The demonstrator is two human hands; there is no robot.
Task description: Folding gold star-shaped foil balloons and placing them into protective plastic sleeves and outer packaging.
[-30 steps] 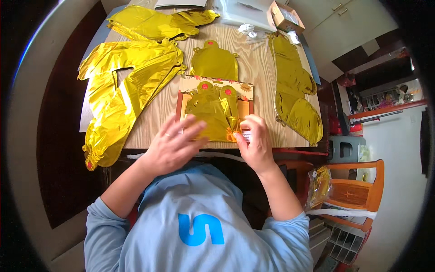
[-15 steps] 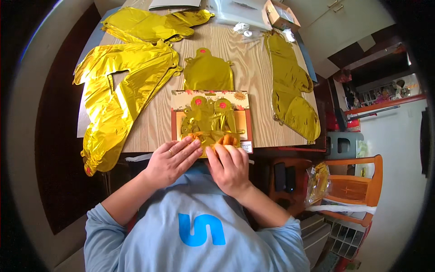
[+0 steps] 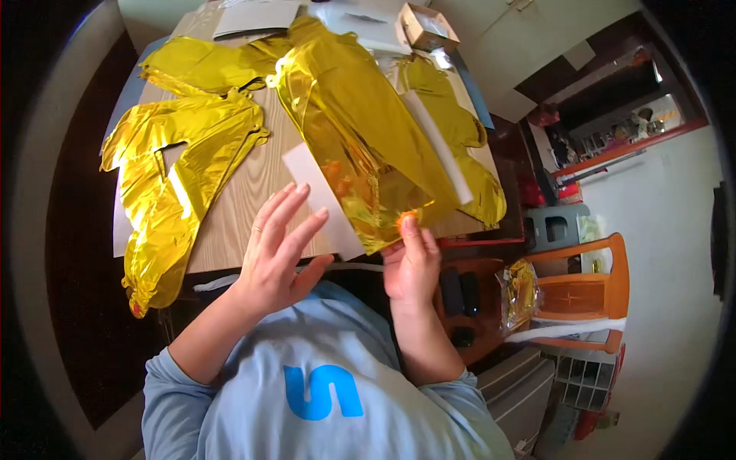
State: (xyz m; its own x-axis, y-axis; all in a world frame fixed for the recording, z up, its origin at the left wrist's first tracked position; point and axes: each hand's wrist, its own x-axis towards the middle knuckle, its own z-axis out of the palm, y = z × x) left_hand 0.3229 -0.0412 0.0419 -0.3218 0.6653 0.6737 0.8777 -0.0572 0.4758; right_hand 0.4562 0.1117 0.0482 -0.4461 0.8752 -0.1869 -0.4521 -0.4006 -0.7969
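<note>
A shiny gold foil balloon point(image 3: 368, 123), flat and uninflated, stretches from the table's near edge up toward its far side. My right hand point(image 3: 414, 264) pinches its near corner between thumb and fingers. My left hand point(image 3: 280, 249) is raised just left of it, fingers spread, holding nothing. Beneath the foil lies a white card or sheet point(image 3: 322, 203), whose edges stick out on both sides. Another gold foil balloon point(image 3: 180, 184) lies at the left, with a further one point(image 3: 199, 65) behind it. On the right lies one more flat gold foil balloon point(image 3: 448, 115), partly covered.
The wood-grain table point(image 3: 261, 192) carries a small open box point(image 3: 429, 31) at its far right and a grey-white flat item point(image 3: 257, 19) at the back. Right of the table stand a wooden chair point(image 3: 579, 291) with a clear bag of gold foil on it and a grey stool point(image 3: 558, 226).
A folded gold foil piece that lay on the printed card is now unfolded away from me in my right hand. My left hand has lifted off and opened. The view has shifted slightly.
</note>
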